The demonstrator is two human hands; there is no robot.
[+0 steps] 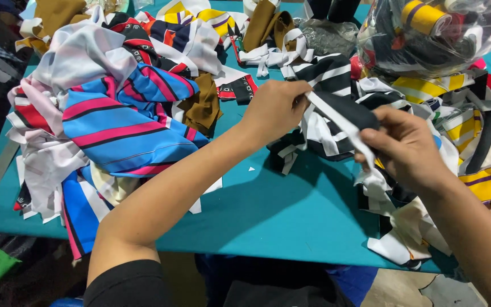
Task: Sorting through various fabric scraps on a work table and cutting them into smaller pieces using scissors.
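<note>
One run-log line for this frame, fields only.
left hand: pinches white fabric strip | right hand: grips black-and-white fabric piece | surface: teal table | nearby: blue-and-pink striped cloth

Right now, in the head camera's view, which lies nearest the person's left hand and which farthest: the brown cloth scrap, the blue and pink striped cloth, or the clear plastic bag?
From the left hand:
1. Brown cloth scrap, just to its left.
2. Blue and pink striped cloth, farther left.
3. Clear plastic bag, far corner on the right.
</note>
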